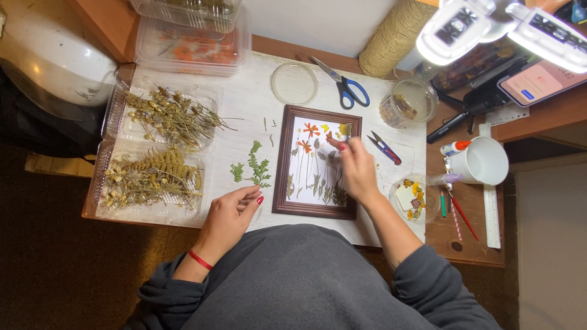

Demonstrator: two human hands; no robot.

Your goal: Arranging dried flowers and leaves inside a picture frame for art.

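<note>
My right hand (356,168) is hovering over the upper right part of the picture frame (318,162), its fingers pinched together on a small thin tool or stem near the top edge of the glass; I cannot tell exactly what the pinch is holding, because it is blurring. My left hand (231,215) is resting on the white bench (244,98) near its front edge, just left of the frame's lower left corner, fingers loosely curled and holding nothing that I can see. The frame is lying flat in the middle of the bench with its long axis running from the front edge toward the back, and pressed flowers in orange, yellow and green are standing inside it on a white ground. The right hand is the nearer one to the flowers, being right above them, while the left is lying beside the frame. A green pressed sprig (254,166) is lying on the bench between the left hand and the frame's left side, just beyond the fingertips. Toward the left edge, clear trays of dried plants (160,150) are sitting side by side. Behind the frame, blue-handled scissors (343,84) and a round clear lid (294,83) are lying near the back edge. To the right of the frame, small snips (384,147) are lying close by, and a shallow clear dish of yellow blossoms (413,198) is sitting near the front right corner.
</note>
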